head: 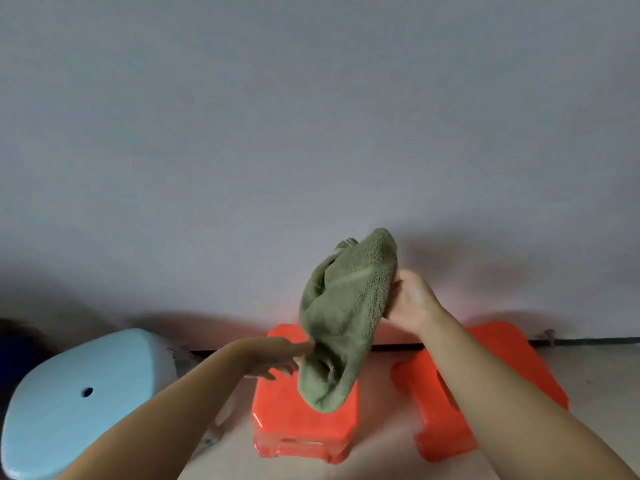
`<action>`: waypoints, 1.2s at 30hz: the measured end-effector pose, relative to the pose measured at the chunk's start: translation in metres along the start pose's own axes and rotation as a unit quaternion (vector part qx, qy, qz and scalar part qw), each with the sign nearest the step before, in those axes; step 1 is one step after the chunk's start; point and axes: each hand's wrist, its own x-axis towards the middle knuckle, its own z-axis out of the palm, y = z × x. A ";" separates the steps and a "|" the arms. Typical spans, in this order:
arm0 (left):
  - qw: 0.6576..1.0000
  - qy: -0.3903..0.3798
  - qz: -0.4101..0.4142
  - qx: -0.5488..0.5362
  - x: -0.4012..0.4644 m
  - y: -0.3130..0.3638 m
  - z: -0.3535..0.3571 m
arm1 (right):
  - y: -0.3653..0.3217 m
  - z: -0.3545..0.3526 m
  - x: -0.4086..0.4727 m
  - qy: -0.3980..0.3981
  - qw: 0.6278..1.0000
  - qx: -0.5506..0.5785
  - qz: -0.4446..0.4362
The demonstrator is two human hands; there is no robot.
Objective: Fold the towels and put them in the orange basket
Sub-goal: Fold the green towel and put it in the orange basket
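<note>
A green towel (343, 317) hangs bunched in the air above an orange stool. My right hand (410, 303) grips the towel's upper edge, its fingers hidden behind the cloth. My left hand (277, 356) reaches in from the left with fingers stretched out, its fingertips touching the towel's lower left side. No orange basket shows in this view.
Under the towel stands an orange plastic stool (294, 414). A second orange stool (502, 375) is to the right, partly behind my right forearm. A light blue stool (79, 400) stands at the left. A grey wall (311, 133) is close ahead.
</note>
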 end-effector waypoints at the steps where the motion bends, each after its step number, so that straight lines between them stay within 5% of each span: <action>1: 0.998 0.058 0.018 -0.023 -0.004 0.009 -0.001 | -0.004 0.007 -0.004 -0.017 1.000 0.001 -0.001; 3: 0.969 0.187 0.086 -0.139 -0.011 0.023 -0.006 | -0.012 0.021 -0.010 -0.049 0.999 -0.008 -0.004; 5: 0.917 0.237 0.174 -0.271 -0.017 0.031 -0.014 | -0.018 0.034 -0.017 -0.087 0.996 -0.018 -0.009; 7: 0.879 0.172 0.234 -0.379 -0.024 0.031 -0.021 | -0.025 0.041 -0.022 -0.107 0.994 -0.031 -0.015; 11: 0.893 -0.058 0.252 -0.370 -0.040 0.029 -0.018 | -0.032 0.044 -0.028 -0.136 0.989 -0.048 -0.035; 14: 0.908 -0.039 0.236 -0.344 -0.050 0.032 -0.008 | -0.035 0.038 -0.029 -0.134 0.987 -0.061 -0.061; 20: 0.835 0.076 0.288 -0.462 -0.062 0.027 -0.034 | -0.033 0.006 -0.025 0.051 0.979 -0.124 -0.154; 27: 0.780 0.187 0.248 -0.543 -0.069 0.019 -0.052 | -0.014 -0.016 -0.022 0.212 0.958 -0.158 -0.111; 36: 0.806 0.103 0.334 -0.478 -0.101 0.044 -0.060 | 0.008 -0.027 -0.040 0.004 0.995 -0.101 0.001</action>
